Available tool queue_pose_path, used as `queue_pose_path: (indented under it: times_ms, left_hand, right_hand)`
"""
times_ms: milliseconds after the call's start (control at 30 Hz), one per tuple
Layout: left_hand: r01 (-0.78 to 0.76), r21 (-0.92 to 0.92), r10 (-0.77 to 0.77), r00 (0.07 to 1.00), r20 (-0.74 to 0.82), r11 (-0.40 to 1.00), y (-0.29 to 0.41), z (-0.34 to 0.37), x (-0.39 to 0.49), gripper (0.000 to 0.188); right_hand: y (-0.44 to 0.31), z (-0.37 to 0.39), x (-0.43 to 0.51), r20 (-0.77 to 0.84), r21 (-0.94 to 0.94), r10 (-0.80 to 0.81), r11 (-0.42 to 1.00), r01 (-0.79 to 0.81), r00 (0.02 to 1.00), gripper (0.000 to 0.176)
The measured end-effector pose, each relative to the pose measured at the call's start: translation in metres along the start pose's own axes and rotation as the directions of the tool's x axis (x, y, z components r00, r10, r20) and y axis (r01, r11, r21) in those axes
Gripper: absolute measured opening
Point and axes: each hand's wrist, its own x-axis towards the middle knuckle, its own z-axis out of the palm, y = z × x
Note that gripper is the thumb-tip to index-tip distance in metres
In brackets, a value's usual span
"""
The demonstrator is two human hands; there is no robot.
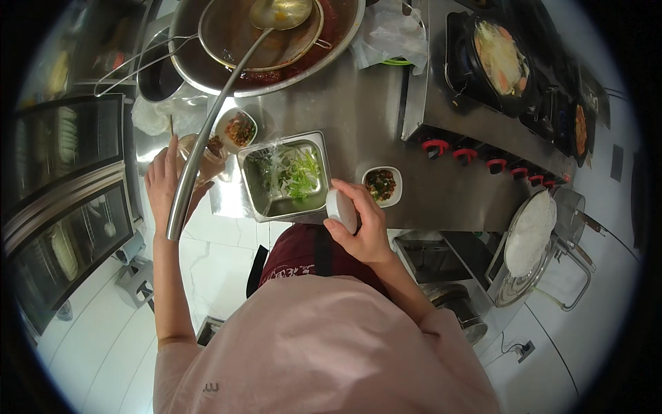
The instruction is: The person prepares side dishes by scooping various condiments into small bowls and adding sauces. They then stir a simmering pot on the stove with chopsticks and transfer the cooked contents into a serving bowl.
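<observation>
My left hand [163, 178] grips a clear jar [215, 164] with brown contents, tilted near the counter's left end; a thin stick or handle shows by its fingers. A long steel ladle [209, 121] crosses in front of the jar and partly hides it. In my right hand [367, 227] is a round white lid [342, 211], held on edge. Between my hands sits a rectangular steel pan [247, 178] with chopped greens [300, 176] and clear plastic film over its left part. Small white bowls of chopped seasoning stand behind the jar [240, 129] and right of the pan [382, 185].
A large steel basin [347, 49] with red liquid and a wire strainer [204, 54] is at the back. Rightward, a gas stove [429, 111] with red knobs bears a black pan [501, 59] of food. A glass-door cabinet [77, 207] stands left.
</observation>
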Motion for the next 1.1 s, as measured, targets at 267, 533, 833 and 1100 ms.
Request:
queue_pose_path:
  times_ms: [267, 533, 833, 1100]
  left_hand:
    - [0.023, 0.006, -0.023, 0.999, 0.029, 1.0, 0.002, 0.006, 0.002, 0.117]
    - [0.064, 0.001, -0.064, 0.997, 0.035, 0.998, 0.006, 0.011, 0.001, 0.114]
    - [0.086, -0.107, -0.09, 0.995, -0.034, 0.991, 0.012, 0.015, 0.002, 0.113]
    - [0.165, -0.493, -0.243, 0.965, -0.097, 0.854, 0.01, 0.023, -0.058, 0.109]
  right_hand:
    - [-0.001, -0.006, -0.004, 0.012, -0.014, 0.026, 1.0, -0.026, 1.0, 0.059]
    - [-0.007, -0.008, -0.007, 0.01, -0.016, 0.042, 0.999, -0.042, 0.999, 0.059]
    - [-0.008, -0.011, -0.01, -0.024, -0.068, 0.036, 0.997, -0.037, 0.999, 0.058]
    - [0.0, -0.028, -0.032, -0.193, -0.081, 0.082, 0.992, -0.099, 0.978, 0.054]
